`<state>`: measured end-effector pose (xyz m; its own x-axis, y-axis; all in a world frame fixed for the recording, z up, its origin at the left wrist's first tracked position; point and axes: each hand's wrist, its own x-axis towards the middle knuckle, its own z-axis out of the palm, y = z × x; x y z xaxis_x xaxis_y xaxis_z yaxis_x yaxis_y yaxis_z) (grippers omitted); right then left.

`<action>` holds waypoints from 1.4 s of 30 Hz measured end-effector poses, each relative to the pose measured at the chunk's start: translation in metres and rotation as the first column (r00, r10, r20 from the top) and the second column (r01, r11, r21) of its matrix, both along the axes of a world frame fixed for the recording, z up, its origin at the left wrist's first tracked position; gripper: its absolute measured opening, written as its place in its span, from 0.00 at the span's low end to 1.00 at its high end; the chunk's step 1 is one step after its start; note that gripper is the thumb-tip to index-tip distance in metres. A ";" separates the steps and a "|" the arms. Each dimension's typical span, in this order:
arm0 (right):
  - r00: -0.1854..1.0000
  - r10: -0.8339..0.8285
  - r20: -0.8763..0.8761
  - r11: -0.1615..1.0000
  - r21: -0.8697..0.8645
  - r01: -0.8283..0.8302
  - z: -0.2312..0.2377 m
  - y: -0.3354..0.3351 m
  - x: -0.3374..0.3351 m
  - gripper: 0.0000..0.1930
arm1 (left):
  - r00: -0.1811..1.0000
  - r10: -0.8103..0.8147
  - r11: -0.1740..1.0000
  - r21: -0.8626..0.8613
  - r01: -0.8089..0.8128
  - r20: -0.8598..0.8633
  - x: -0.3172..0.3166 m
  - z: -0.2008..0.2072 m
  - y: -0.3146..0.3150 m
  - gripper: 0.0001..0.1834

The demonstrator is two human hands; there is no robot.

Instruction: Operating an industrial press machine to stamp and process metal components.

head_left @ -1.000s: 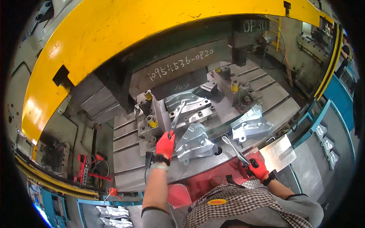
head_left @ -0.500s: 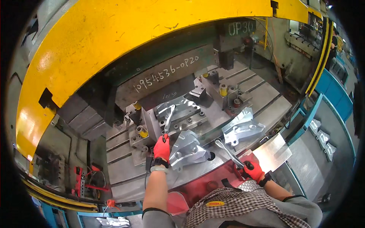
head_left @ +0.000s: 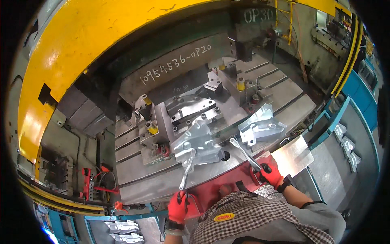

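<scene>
My left hand (head_left: pixel 178 208), in a red glove, is closed round the dark grip of a long silver hand tool with a rounded head (head_left: pixel 187 171). That tool's head overlaps the near edge of a bent sheet-metal part (head_left: pixel 199 140); I cannot tell whether they touch. My right hand (head_left: pixel 270 176), also red-gloved, grips a similar silver tool (head_left: pixel 245 155). Its rounded head lies just short of a second shiny sheet-metal part (head_left: pixel 262 129), at the right of the press bed. Farther back, another formed metal part (head_left: pixel 191 109) sits on the die block (head_left: pixel 203 120).
A yellow press frame (head_left: pixel 93 36) arches overhead, above the slotted steel bed (head_left: pixel 280 83). Guide posts with yellow collars (head_left: pixel 151 127) stand beside the die. Metal parts lie on a blue-edged table (head_left: pixel 347 144) at right and another stand (head_left: pixel 126 232) at lower left. A flat bright plate (head_left: pixel 293 156) adjoins the bed.
My left hand and its tool have drawn back from the die toward my body. The tool's head has gone from the die to the left front part. My right hand is nearly still.
</scene>
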<state>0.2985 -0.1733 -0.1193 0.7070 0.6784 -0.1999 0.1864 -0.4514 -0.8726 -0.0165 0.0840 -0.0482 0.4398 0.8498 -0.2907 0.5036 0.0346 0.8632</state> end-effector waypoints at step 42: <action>0.674 0.298 -0.676 0.925 0.380 -0.027 0.026 0.285 0.083 0.18 | 0.939 -0.126 0.926 -0.301 0.227 0.319 -0.034 -0.050 -0.015 0.16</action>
<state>0.3818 0.1118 -0.0931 0.3103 0.8851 -0.3468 -0.5063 -0.1550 -0.8483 -0.0507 0.0692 -0.0979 0.6805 0.6285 -0.3767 0.2588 0.2748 0.9260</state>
